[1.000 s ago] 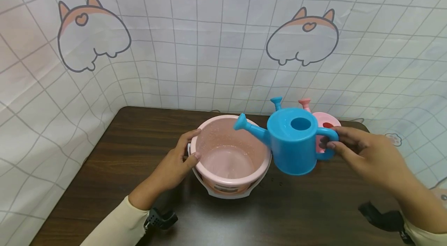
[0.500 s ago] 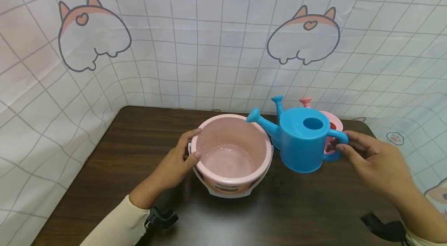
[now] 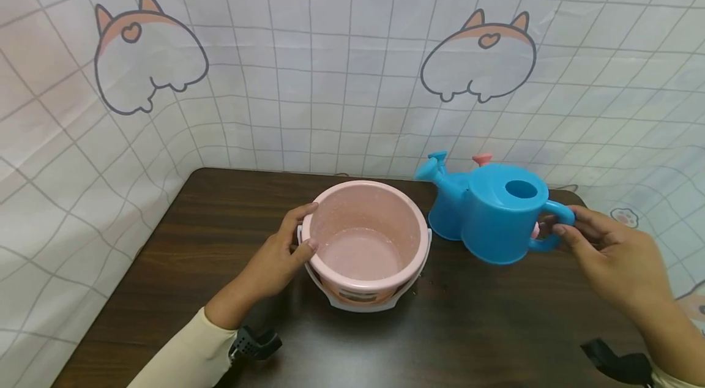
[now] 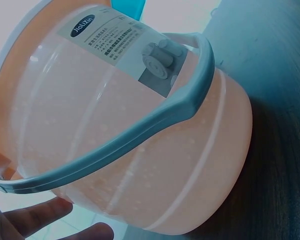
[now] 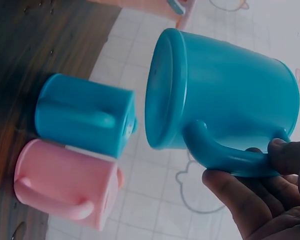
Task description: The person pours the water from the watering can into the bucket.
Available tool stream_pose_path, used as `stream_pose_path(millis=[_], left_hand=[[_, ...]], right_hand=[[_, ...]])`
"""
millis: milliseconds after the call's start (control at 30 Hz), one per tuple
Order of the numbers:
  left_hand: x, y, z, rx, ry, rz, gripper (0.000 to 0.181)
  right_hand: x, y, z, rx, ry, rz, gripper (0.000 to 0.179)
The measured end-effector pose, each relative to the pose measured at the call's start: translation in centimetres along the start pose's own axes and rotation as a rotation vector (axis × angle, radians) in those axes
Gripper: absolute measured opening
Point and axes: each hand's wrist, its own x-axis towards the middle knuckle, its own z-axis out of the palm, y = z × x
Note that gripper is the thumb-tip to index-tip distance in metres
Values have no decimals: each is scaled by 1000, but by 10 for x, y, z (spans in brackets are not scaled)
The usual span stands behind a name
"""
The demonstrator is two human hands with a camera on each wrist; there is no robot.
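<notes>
My left hand holds the pink bucket at the left of its rim, thumb and index fingertip on the edge, other fingers along the outside wall. The bucket stands upright with some clear water in the bottom. My right hand grips the handle of a blue watering can, raised off the table and roughly level, spout toward the left. Behind it stands a second blue watering can. Beside that one is a pink watering can, almost wholly hidden in the head view.
The bucket's pale bail handle hangs down at its front. Small water drops lie on the dark wooden table right of the bucket. A white grid-patterned cloth hangs behind the table and along its sides.
My right hand has carried the blue watering can rightward and slightly back, away from the bucket, so it now covers most of the pink can. My left hand and the bucket have stayed put.
</notes>
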Motion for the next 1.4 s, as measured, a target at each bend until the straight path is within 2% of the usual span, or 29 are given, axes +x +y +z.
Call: stream_pose_path(millis=[267,433,633,767,900,1067,1200,1400], left_hand=[[0,1,0,-2,-4,-8,61],[0,1,0,3,3,-4,60],[0,1,0,-5,0,-9,60],[-1,1,0,-8,-1,-14,60],[-1,1,0,-13,0,-9,60],[-1,1,0,-18,-3,-4,60],[-1,2,0,-10,-5,-12,61],[-1,0,0,-11,-4,-17,61]], right_hand=[[0,14,-6,-31,46,58,40],[0,17,-7,-65,75,145,43],[0,23,-8,-44,138,157,40],[-1,29,-8,-52,152,216,43],[-1,37,-6,40,171,259,44],[-1,48,-4,172,217,232,40],[0,56,-3,210,230,234,41],[2,64,-2,169,267,279,40]])
